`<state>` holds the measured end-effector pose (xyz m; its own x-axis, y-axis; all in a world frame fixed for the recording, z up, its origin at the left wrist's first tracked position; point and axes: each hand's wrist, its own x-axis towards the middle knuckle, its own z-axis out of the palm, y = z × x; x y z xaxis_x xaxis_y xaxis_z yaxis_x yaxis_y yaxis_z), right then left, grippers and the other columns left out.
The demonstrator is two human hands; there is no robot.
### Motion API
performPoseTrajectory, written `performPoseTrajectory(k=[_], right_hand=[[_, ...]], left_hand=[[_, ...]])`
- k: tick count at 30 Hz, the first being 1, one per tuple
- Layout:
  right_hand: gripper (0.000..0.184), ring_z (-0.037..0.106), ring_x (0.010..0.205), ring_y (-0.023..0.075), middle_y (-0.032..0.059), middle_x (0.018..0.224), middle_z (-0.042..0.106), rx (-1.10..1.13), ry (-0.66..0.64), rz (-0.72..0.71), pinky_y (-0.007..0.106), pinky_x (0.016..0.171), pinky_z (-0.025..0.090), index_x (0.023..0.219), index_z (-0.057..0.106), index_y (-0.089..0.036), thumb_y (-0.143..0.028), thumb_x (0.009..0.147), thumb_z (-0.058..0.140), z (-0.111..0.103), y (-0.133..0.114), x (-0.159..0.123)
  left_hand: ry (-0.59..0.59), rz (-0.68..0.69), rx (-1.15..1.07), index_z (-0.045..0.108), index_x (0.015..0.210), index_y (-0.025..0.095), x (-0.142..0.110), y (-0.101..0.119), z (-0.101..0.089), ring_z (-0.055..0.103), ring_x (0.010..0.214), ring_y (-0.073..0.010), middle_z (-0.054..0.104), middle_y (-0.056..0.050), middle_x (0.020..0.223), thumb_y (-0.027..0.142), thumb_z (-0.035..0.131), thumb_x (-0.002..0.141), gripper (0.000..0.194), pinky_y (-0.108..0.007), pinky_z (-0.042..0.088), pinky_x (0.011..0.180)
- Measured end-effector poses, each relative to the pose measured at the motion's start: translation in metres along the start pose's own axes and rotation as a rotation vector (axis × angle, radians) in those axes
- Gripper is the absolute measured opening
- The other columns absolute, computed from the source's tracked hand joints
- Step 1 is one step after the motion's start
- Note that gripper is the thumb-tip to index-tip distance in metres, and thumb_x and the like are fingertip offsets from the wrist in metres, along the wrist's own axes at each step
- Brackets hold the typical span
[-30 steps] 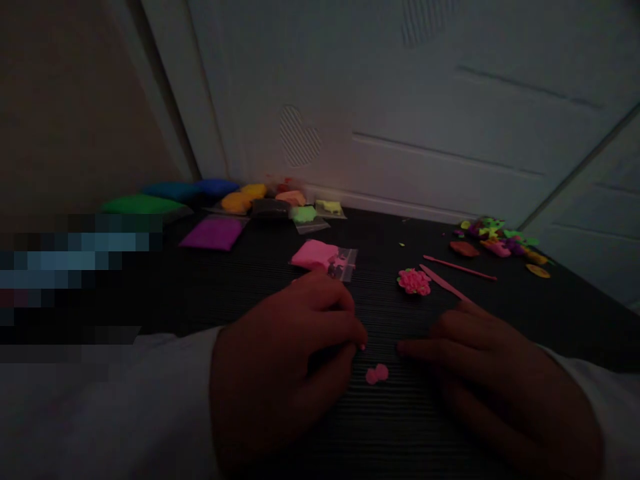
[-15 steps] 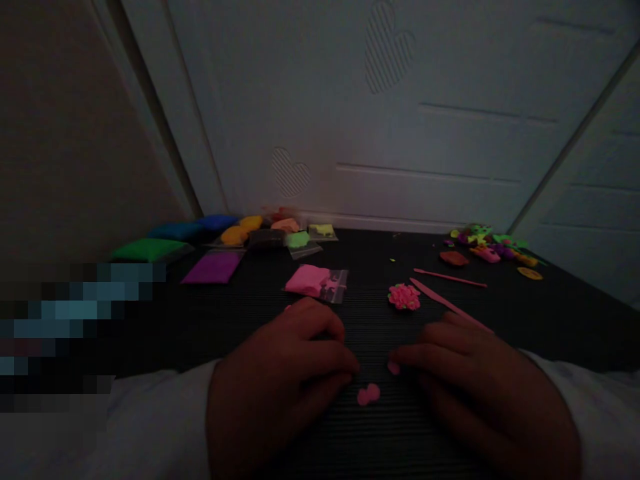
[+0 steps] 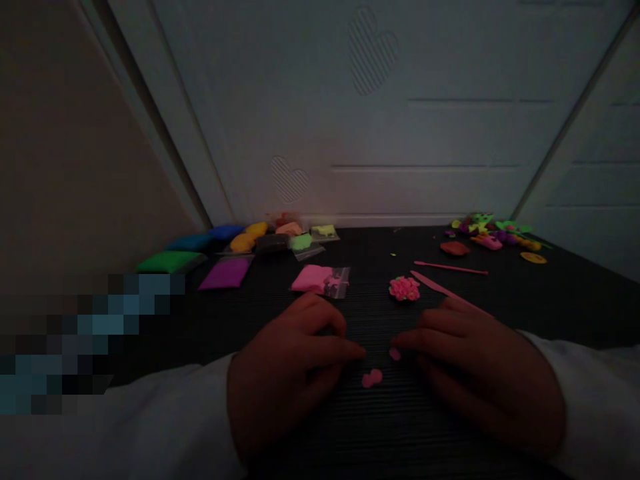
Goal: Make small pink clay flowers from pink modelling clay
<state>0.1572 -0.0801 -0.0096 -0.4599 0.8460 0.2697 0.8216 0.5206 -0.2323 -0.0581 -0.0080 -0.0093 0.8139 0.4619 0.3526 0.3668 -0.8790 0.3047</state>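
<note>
Two small flat pink clay discs (image 3: 373,379), touching or overlapping, lie on the dark table between my hands. My left hand (image 3: 295,367) rests just left of them, index finger stretched out and thumb slightly apart below it, with nothing visible in its grasp. Under the index fingertip of my right hand (image 3: 480,367) is another pink clay disc (image 3: 395,354), which the finger touches. The thumb of that hand sits apart, and its other fingers are partly hidden. A ruffled pink clay flower (image 3: 405,289) with green bits stands beyond the right hand.
Behind my left hand lies a bag of pink clay (image 3: 314,279), beside a purple packet (image 3: 225,273). More coloured clay packets (image 3: 173,261) line the back left. Two pink modelling tools (image 3: 450,268) lie at right, before several small coloured clay pieces (image 3: 487,241). A white panelled surface (image 3: 370,133) rises behind.
The whole view has shifted slightly. My left index finger has straightened a little away from the thumb. My right hand stays at its disc, and the discs keep their places.
</note>
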Motion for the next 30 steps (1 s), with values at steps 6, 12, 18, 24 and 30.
performPoseTrajectory(k=[6,12,18,24,30], right_hand=[[0.03,0.044,0.067,0.0142,-0.0006,0.076,0.052,0.01,0.002,-0.02,0.032,0.061,0.024,0.099,0.052,-0.022,-0.012,0.071,0.046,-0.0014,-0.0008,0.0],[0.028,0.044,0.066,0.0143,0.0003,0.075,0.052,0.009,0.021,-0.016,0.032,0.062,0.024,0.098,0.054,-0.02,-0.013,0.072,0.046,-0.0036,-0.0027,0.0001],[0.026,0.042,0.065,0.0142,0.0016,0.075,0.052,0.027,-0.006,-0.016,0.032,0.06,0.024,0.095,0.057,-0.021,-0.014,0.073,0.045,-0.0024,0.0017,0.0023],[0.02,0.044,0.07,0.0157,0.0028,0.073,0.053,0.022,0.022,-0.038,0.033,0.063,0.026,0.088,0.059,-0.02,-0.014,0.073,0.046,-0.0042,0.0034,0.0035],[0.021,0.045,0.071,0.0153,0.0032,0.075,0.054,0.034,0.007,-0.016,0.033,0.064,0.027,0.088,0.059,-0.018,-0.013,0.074,0.044,-0.006,0.003,0.0033]], left_hand=[[-0.051,-0.009,0.027,0.062,0.088,0.026,0.0022,0.0009,-0.0022,0.046,0.081,-0.0136,0.051,-0.001,0.083,0.008,0.047,0.072,0.029,-0.026,0.04,0.069],[-0.03,-0.022,0.025,0.061,0.087,0.024,0.0036,0.0035,-0.004,0.047,0.08,-0.013,0.053,0.0,0.083,0.012,0.049,0.073,0.022,-0.025,0.041,0.07],[-0.017,-0.047,0.016,0.061,0.086,0.025,0.004,0.0047,-0.002,0.047,0.08,-0.0127,0.052,0.0,0.082,0.011,0.048,0.073,0.022,-0.025,0.041,0.068],[-0.011,-0.054,-0.003,0.061,0.084,0.024,0.004,0.0055,-0.0008,0.047,0.079,-0.0135,0.051,-0.001,0.082,0.011,0.047,0.072,0.022,-0.026,0.041,0.067],[-0.002,-0.03,0.015,0.061,0.083,0.022,0.0037,0.0035,-0.0006,0.046,0.079,-0.0137,0.051,-0.001,0.082,0.012,0.047,0.073,0.02,-0.027,0.04,0.069]])
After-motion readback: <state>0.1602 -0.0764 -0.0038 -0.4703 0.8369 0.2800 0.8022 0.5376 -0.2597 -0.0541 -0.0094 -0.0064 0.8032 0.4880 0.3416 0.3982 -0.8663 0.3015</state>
